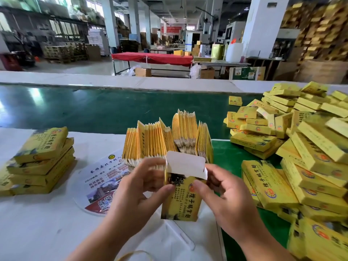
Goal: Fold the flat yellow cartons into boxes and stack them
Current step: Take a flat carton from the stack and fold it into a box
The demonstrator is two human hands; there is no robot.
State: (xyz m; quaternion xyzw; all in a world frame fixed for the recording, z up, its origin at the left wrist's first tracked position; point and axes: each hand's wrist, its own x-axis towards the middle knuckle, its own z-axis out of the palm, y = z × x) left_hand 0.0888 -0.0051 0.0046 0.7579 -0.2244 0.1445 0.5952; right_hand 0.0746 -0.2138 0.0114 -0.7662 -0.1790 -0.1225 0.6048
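Note:
I hold one yellow carton (pixel 182 200) upright in front of me, its white top flap (pixel 185 163) standing open. My left hand (pixel 140 187) grips its left side, thumb on the front face. My right hand (pixel 224 193) pinches its upper right corner at the flap. Just behind it, several bundles of flat yellow cartons (pixel 165 140) stand on edge. A large loose heap of folded yellow boxes (pixel 293 147) fills the right side. A small stack of folded boxes (pixel 41 161) sits at the left.
The white work table (pixel 47 223) carries a round printed paper fan (pixel 101 185) under my left hand. A green conveyor belt (pixel 94 108) runs across behind the cartons. A rubber band (pixel 135 254) lies at the near edge. Factory floor and pallets beyond.

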